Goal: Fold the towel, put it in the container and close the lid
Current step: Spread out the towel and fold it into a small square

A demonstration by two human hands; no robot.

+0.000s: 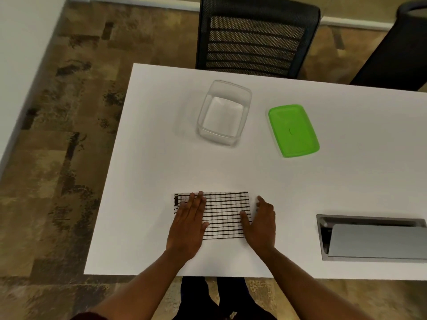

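On the white tabletop (pixel 161 135) your left hand (pixel 188 224) and right hand (pixel 262 224) press flat and open on the part-folded towel (pixel 225 214) near you, while the empty container (pixel 223 113) and green lid (pixel 293 130) wait apart beyond it.

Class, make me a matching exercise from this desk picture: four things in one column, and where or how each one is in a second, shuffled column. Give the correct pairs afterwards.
Things:
1. black-and-white checked cloth towel
2. clear plastic rectangular container
3. bright green plastic lid
4. grey metal cable hatch

Place or state:
A. set into the white table at its right side
B. open and empty, in front of the black mesh chair
C. lying flat under the left hand, with the right hand at its right edge
D. lying on the table, right of the container

Pairs: 1-C, 2-B, 3-D, 4-A
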